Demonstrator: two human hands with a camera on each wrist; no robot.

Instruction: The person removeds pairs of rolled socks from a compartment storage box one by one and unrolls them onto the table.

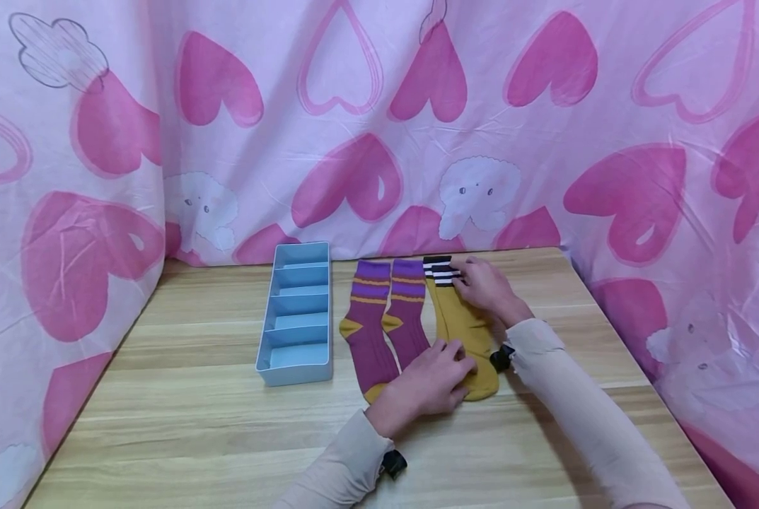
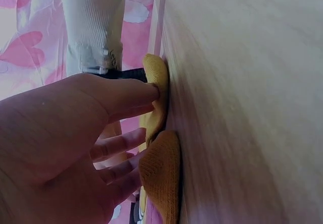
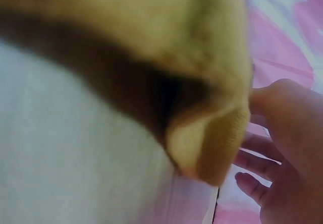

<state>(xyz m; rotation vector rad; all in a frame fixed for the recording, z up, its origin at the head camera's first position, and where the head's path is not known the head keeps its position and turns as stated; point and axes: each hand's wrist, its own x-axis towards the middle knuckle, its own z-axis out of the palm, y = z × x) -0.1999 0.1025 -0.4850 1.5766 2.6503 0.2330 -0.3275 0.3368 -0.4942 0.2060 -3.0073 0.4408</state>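
A pair of mustard socks (image 1: 462, 325) with black-and-white striped cuffs (image 1: 443, 274) lies flat, one partly over the other. My right hand (image 1: 486, 286) rests at the cuffs; in the right wrist view its loosely bent fingers (image 3: 260, 156) are beside the mustard fabric. Over the foot end is my left hand (image 1: 429, 380), its thumb touching a mustard sock (image 2: 157, 72) in the left wrist view. To the left lie two maroon socks (image 1: 371, 343) with purple striped cuffs and yellow heels and toes. Part of the right maroon sock (image 1: 407, 325) is hidden by my left hand.
A light blue organizer box (image 1: 295, 374) with several compartments stands left of the socks on the wooden table (image 1: 182, 396). Pink curtains (image 1: 379, 120) with hearts hang behind the table and along both sides.
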